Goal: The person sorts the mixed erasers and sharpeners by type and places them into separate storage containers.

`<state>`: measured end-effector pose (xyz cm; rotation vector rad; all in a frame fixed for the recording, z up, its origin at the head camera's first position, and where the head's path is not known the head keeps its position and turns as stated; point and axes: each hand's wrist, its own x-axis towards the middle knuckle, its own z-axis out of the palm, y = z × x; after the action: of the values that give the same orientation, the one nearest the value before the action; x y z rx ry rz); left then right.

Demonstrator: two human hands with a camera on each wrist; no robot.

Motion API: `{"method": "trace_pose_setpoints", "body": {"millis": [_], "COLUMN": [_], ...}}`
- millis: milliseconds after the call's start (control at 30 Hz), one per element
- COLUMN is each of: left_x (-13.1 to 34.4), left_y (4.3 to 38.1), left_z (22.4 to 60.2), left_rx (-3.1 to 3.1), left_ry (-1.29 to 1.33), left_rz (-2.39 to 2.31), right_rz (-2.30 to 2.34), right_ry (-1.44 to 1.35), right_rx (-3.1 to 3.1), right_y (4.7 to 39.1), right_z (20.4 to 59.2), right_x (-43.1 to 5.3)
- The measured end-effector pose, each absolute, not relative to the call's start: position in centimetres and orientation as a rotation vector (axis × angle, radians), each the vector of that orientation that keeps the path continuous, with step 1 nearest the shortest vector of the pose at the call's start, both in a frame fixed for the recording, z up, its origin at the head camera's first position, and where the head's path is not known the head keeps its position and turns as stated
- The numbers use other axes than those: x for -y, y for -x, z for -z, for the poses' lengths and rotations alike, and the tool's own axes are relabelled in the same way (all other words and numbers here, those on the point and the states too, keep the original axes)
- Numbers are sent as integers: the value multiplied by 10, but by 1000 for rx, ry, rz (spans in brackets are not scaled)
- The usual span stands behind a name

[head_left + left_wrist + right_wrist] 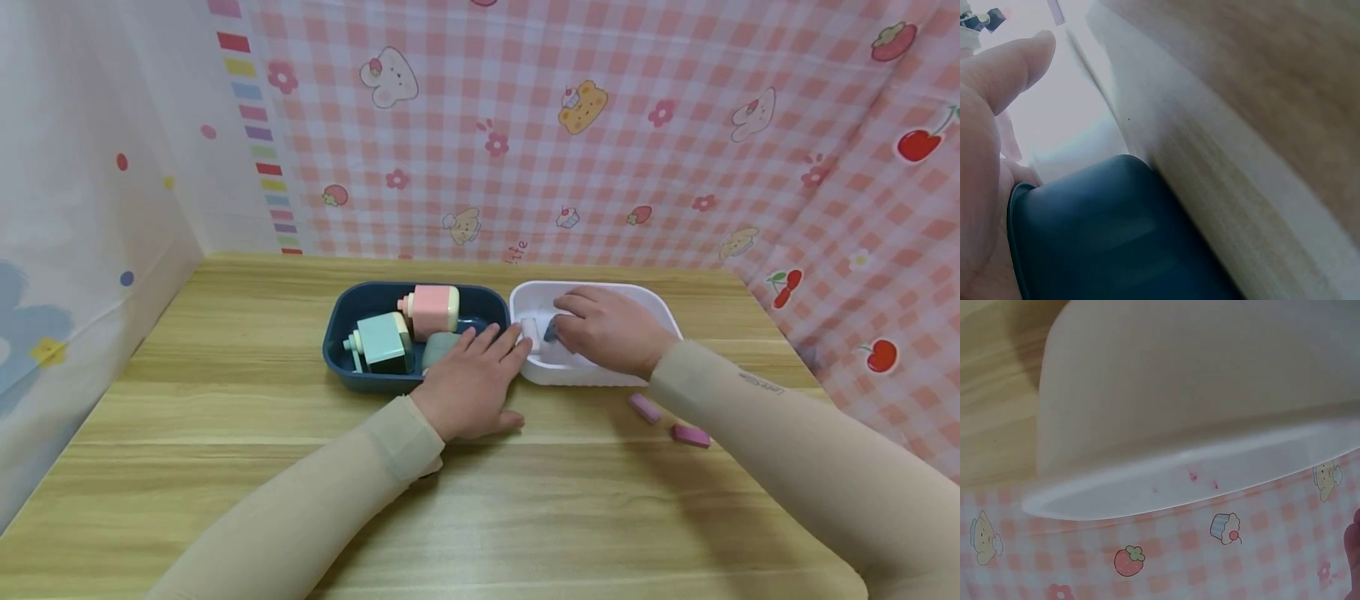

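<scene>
My left hand [471, 385] lies over the front right corner of a dark blue tray [375, 385], its fingers straight and spread toward the white tray [592, 377] beside it. In the left wrist view the thumb [1019, 65] stands out above the tray's side. Inside the white tray, my right hand [611, 327] pinches a small grey-blue block [551, 330] between thumb and fingers. A white block [530, 335] lies just left of it, close to the left fingertips. The right wrist view shows mostly the white tray's outer wall [1191, 375].
In the dark blue tray sit a pink box-shaped thing [432, 312] with a stubby nozzle, a similar mint one [381, 342] and a grey-green item [438, 348] partly under the left hand. Two small pink blocks, one mauve [643, 408] and one darker [691, 436], lie on the wooden table [555, 517].
</scene>
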<state>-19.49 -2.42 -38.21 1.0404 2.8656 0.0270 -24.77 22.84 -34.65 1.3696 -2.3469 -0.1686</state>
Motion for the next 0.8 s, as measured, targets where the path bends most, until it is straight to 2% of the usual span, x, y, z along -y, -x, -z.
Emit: {"method": "trace_pose_setpoints", "body": {"millis": [800], "left_x": [24], "left_y": [195], "left_z": [383], "left_rx": [-2866], "left_ry": [-1048], "left_rz": [-50], "right_rz": [-102], "right_ry": [-863], "right_rx": [2469], "right_y": [166], "right_z": [341], "right_x": [-286]}}
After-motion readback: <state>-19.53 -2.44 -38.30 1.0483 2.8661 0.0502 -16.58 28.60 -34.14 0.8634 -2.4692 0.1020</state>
